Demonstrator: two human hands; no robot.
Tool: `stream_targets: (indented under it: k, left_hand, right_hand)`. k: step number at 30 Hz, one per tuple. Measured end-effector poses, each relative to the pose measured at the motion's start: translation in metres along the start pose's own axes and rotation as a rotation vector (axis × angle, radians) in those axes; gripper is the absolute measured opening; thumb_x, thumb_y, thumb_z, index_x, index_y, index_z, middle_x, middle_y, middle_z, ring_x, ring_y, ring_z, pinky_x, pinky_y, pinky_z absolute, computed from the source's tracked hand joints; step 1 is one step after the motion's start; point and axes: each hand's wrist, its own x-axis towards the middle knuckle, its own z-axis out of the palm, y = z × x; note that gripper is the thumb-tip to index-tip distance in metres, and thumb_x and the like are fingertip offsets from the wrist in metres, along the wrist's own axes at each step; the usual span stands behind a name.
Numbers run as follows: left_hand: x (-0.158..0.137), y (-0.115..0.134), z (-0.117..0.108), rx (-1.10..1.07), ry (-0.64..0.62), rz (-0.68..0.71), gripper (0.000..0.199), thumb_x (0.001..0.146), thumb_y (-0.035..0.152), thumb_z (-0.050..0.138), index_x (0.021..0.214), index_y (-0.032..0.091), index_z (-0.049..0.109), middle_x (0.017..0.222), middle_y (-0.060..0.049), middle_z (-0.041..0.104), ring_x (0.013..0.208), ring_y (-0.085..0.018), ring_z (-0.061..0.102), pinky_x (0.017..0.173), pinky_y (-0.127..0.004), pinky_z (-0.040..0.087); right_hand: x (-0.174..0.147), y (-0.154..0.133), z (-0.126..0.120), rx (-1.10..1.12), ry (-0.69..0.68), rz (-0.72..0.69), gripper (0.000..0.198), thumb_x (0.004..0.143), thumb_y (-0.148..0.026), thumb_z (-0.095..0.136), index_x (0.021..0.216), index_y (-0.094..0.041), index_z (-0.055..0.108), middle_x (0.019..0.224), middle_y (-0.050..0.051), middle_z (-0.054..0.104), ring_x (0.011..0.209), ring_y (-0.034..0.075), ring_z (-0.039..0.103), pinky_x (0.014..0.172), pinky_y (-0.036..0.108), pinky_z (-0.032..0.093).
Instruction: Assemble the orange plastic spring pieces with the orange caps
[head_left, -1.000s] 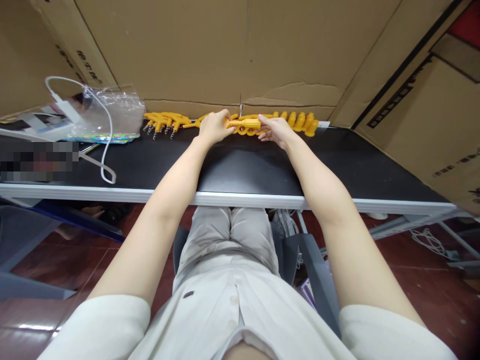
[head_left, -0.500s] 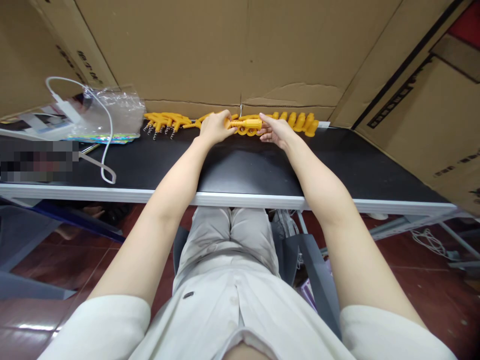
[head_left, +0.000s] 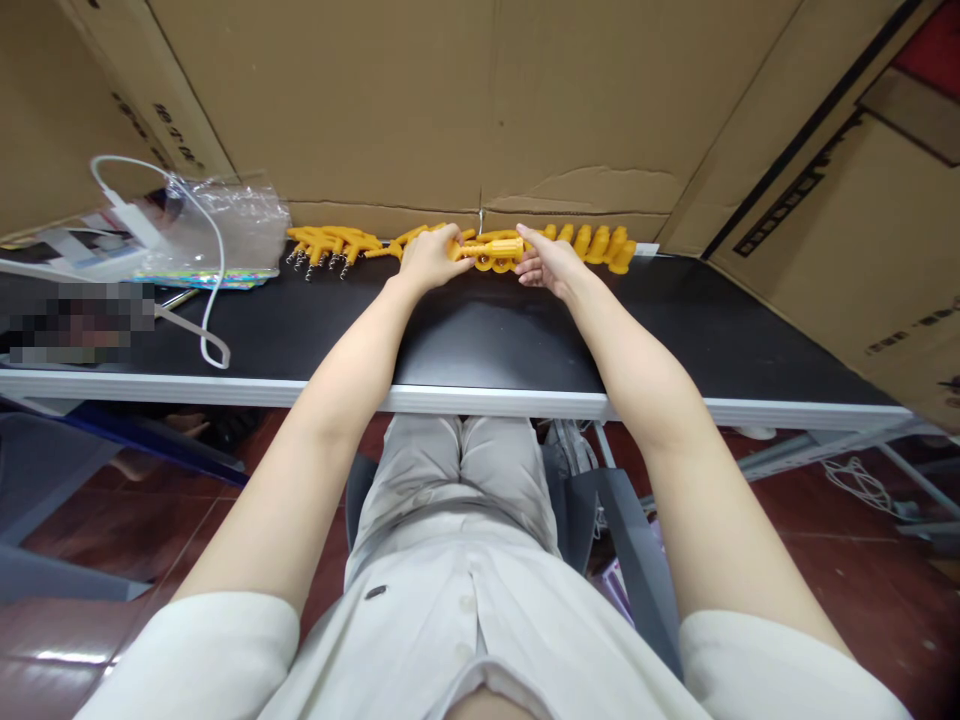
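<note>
Yellow plastic piece (head_left: 491,248), horizontal, is gripped at both ends at the far edge of a black worktable (head_left: 480,340), close to the cardboard wall (head_left: 420,100). L hand (head_left: 427,257) is closed round its left end; R hand (head_left: 551,262) pinches the right end w/ fingers curled, so both hands are clamped on the one piece. It sits just above a small heap of similar yellow parts (head_left: 499,264). To the left lie more yellow parts w/ metal springs (head_left: 330,245); to the right, a row of yellow caps (head_left: 600,243), touching one another along the wall. Judged from the grip, the step in hand looks like pressing or fitting two halves together end to end; whether they are fully seated can't be told, since fingers hide the joint. Next move, by this reading, calls for a straight push along the piece's axis w/ both ends kept level, then a clear spot to set it down. Far left: clear plastic bag (head_left: 225,225), white charger and cable (head_left: 199,260).
</note>
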Motion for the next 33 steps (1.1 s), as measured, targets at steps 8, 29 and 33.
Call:
stream_targets:
  k: [8, 29, 33]
  left_hand:
    - [0.000, -0.003, 0.001, -0.008, -0.002, 0.012, 0.044, 0.096, 0.043, 0.075, 0.136, 0.024, 0.075, 0.126, -0.012, 0.080, 0.125, -0.039, 0.071, 0.110, -0.045, 0.053]
    - [-0.002, 0.002, -0.002, -0.020, -0.004, -0.003, 0.045, 0.095, 0.044, 0.074, 0.137, 0.028, 0.075, 0.123, -0.011, 0.080, 0.126, -0.039, 0.070, 0.113, -0.047, 0.053]
    - [-0.003, 0.004, -0.004, 0.004, -0.011, -0.023, 0.045, 0.096, 0.045, 0.073, 0.137, 0.027, 0.075, 0.127, -0.012, 0.080, 0.127, -0.040, 0.069, 0.112, -0.046, 0.053]
  right_hand:
    - [-0.001, 0.000, 0.003, -0.021, 0.013, 0.034, 0.051, 0.110, -0.069, 0.070, 0.096, -0.020, 0.067, 0.055, 0.000, 0.064, 0.043, 0.011, 0.058, 0.045, 0.016, 0.049]
    - [-0.001, 0.001, 0.001, -0.071, 0.005, 0.036, 0.061, 0.105, -0.081, 0.068, 0.106, -0.020, 0.075, 0.053, 0.001, 0.063, 0.043, 0.015, 0.062, 0.044, 0.021, 0.047]
    - [-0.003, 0.000, -0.001, -0.110, -0.044, 0.017, 0.072, 0.098, -0.092, 0.065, 0.104, -0.021, 0.075, 0.057, 0.003, 0.067, 0.044, 0.015, 0.062, 0.043, 0.022, 0.046]
